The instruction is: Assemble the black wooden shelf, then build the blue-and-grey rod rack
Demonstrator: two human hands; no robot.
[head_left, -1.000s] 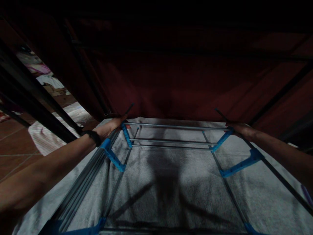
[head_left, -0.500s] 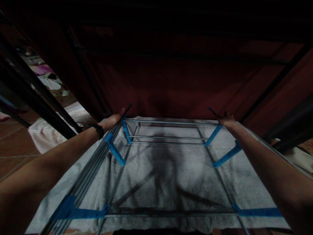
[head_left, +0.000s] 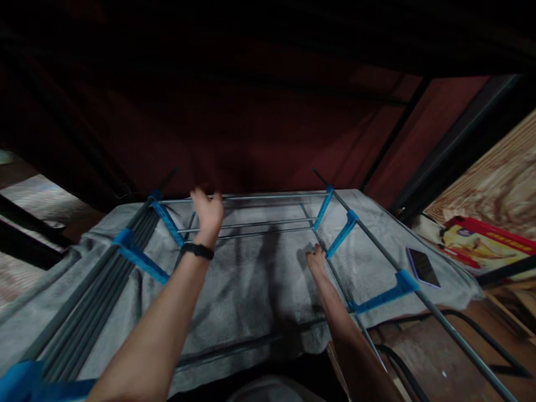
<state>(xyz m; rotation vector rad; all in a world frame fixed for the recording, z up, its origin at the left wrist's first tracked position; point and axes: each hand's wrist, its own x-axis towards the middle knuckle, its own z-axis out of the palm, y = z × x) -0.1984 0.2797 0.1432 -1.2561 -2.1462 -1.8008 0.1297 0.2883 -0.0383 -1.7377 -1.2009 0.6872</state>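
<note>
A drying rack of grey metal rods with blue plastic joints lies over a grey cloth. My left hand, with a black band on its wrist, hovers over the far rods with its fingers apart and holds nothing. My right hand rests low on the grey cloth beside a long rod, close to a blue joint. It grips nothing that I can see.
Dark red fabric hangs behind the rack, crossed by black bars. A phone lies on the cloth's right edge. A red printed item sits at the right, below a wooden board. The scene is dim.
Both hands have come off the rack's far corners. The left hand rose over the middle rods and the right hand dropped onto the cloth. The view swung to the right.
</note>
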